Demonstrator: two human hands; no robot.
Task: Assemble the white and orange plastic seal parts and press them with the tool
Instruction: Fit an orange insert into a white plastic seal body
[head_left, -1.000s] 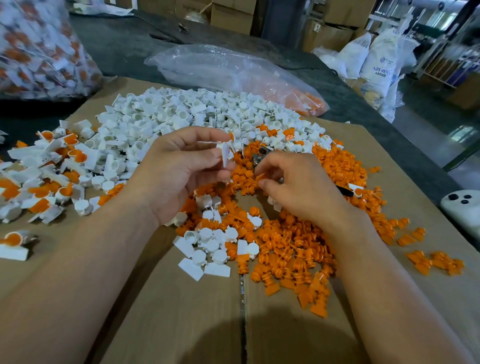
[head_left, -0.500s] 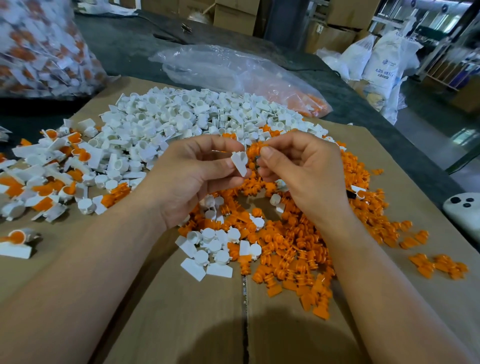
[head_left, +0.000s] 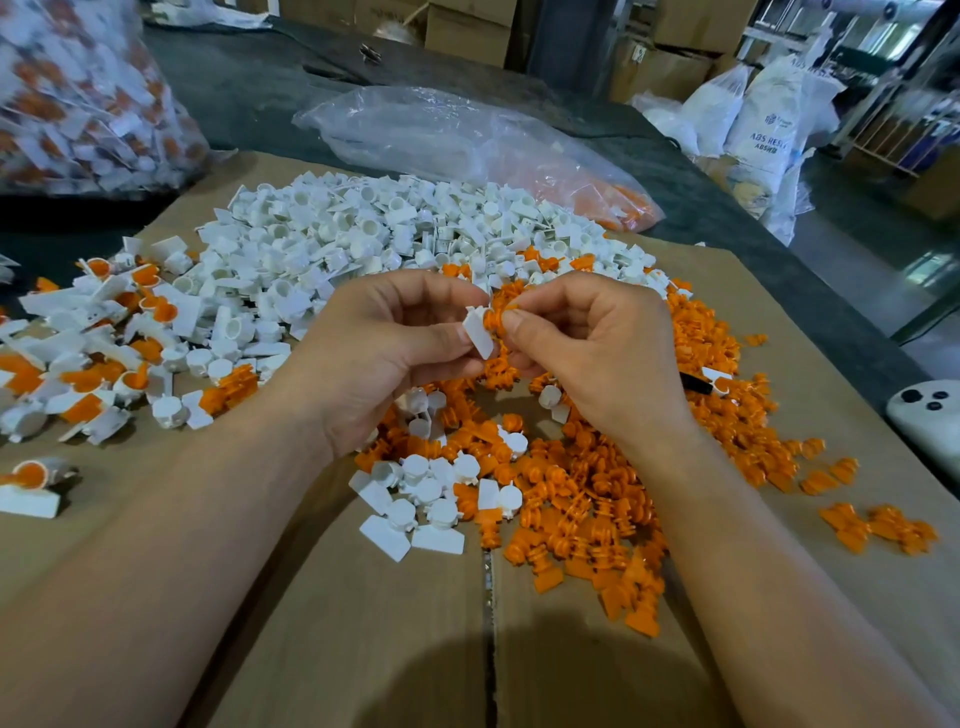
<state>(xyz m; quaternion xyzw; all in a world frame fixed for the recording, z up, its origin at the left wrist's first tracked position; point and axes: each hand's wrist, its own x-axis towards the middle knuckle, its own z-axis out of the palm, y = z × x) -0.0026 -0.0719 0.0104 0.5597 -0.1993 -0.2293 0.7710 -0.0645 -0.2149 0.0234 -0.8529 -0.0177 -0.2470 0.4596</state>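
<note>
My left hand (head_left: 384, 358) pinches a white seal part (head_left: 478, 332) between thumb and forefinger, above the piles. My right hand (head_left: 597, 353) pinches an orange seal part (head_left: 496, 318) and holds it against the top of the white one. Below them lies a heap of loose orange parts (head_left: 587, 509) and a heap of loose white parts (head_left: 363, 239) further back. Several joined white-and-orange seals (head_left: 93, 358) lie at the left. A dark tool tip (head_left: 696, 383) pokes out to the right of my right hand; the rest of it is hidden.
Everything rests on flattened cardboard (head_left: 363, 623) over a dark table. A clear plastic bag (head_left: 467, 145) lies behind the piles, a full bag of seals (head_left: 78, 93) at the far left. A white device (head_left: 930, 421) sits at the right edge. Sacks and boxes stand beyond.
My right hand rose from the orange heap with an orange part and brought it to the white part in my left hand. My left hand turned the white part slightly.
</note>
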